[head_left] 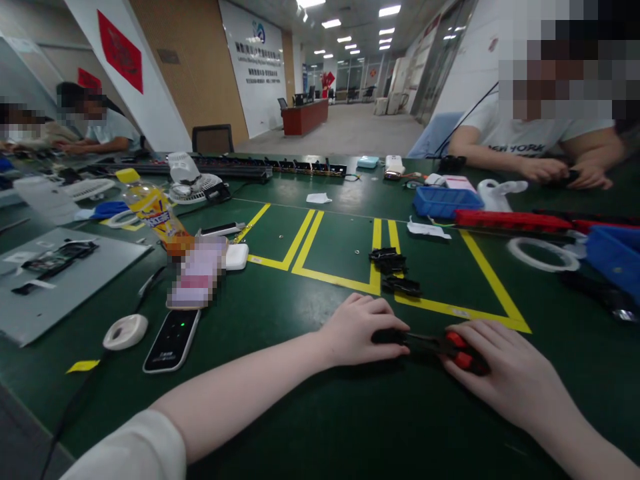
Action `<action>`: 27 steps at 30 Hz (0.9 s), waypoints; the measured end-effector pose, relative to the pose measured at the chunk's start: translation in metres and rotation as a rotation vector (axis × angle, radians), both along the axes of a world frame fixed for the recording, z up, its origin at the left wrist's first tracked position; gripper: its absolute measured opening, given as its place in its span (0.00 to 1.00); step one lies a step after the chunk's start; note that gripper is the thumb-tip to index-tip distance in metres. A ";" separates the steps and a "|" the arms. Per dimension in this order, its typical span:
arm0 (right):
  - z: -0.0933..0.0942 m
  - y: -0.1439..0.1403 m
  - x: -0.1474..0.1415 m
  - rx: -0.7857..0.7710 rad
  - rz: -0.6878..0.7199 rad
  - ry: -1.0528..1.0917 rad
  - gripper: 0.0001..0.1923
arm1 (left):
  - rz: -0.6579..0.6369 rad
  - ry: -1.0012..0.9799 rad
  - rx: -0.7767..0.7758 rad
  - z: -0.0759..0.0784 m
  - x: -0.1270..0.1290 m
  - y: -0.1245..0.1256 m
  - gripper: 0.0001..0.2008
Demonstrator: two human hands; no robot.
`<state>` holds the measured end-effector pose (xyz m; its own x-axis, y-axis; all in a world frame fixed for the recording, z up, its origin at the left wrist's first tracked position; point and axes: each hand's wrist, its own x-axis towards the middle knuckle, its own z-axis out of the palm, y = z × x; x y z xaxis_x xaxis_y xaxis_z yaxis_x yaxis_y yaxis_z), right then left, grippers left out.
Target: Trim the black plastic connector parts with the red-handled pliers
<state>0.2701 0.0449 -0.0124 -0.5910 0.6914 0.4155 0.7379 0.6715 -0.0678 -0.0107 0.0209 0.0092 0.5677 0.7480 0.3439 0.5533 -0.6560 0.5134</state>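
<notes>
Left forearm crosses near edge of green table (310, 427). Left hand (363, 331) cupped over small black part (387, 337), fingers curled, pinning it to mat. Right hand (500, 370) wrapped round red-handled tool (453, 350), tip meeting part between both hands. Best: keep part pressed flat, tool low, in line. More black parts (393, 270) lie beyond, on yellow tape lines (340, 280).

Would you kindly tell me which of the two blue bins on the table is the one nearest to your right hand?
The blue bin at the right edge, cut off by the frame, is nearest the right hand; the other blue bin sits farther back, near the seated person.
</notes>
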 end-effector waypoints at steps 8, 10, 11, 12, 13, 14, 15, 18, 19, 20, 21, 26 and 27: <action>0.008 -0.007 -0.006 -0.002 0.016 -0.029 0.18 | -0.041 0.013 0.045 -0.002 0.003 -0.001 0.15; 0.011 -0.010 -0.008 -0.013 0.028 -0.032 0.16 | -0.053 0.036 0.068 -0.003 0.003 -0.003 0.15; 0.012 -0.012 -0.010 -0.011 0.030 -0.033 0.16 | -0.057 0.051 0.079 -0.003 0.004 -0.004 0.15; 0.013 -0.013 -0.011 -0.009 0.027 -0.037 0.15 | -0.053 0.059 0.091 -0.004 0.004 -0.005 0.15; 0.014 -0.015 -0.012 -0.005 0.024 -0.042 0.15 | -0.051 0.062 0.095 -0.004 0.004 -0.006 0.15; 0.014 -0.016 -0.013 -0.002 0.015 -0.043 0.15 | -0.048 0.059 0.098 -0.004 0.005 -0.006 0.15; 0.015 -0.017 -0.014 -0.001 0.011 -0.040 0.15 | -0.046 0.051 0.093 -0.004 0.005 -0.007 0.14; 0.016 -0.019 -0.015 -0.001 0.003 -0.029 0.16 | -0.039 0.001 0.051 -0.005 0.005 -0.006 0.12; 0.016 -0.019 -0.015 0.002 0.003 -0.023 0.16 | -0.035 -0.020 0.038 -0.005 0.005 -0.006 0.11; 0.016 -0.020 -0.015 0.004 0.002 -0.015 0.16 | -0.033 -0.040 0.029 -0.006 0.005 -0.005 0.11; 0.016 -0.020 -0.015 0.005 -0.001 -0.007 0.16 | -0.032 -0.062 0.024 -0.006 0.005 -0.004 0.11; 0.015 -0.021 -0.014 0.031 -0.057 0.024 0.13 | 0.000 -0.146 -0.001 -0.008 0.005 -0.002 0.10; 0.015 -0.022 -0.014 0.037 -0.068 0.024 0.13 | 0.008 -0.150 -0.005 -0.008 0.005 -0.002 0.10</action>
<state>0.2558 0.0232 0.0021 -0.5332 0.7132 0.4549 0.7802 0.6225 -0.0616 -0.0052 0.0191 0.0017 0.5040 0.7543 0.4207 0.4757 -0.6490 0.5937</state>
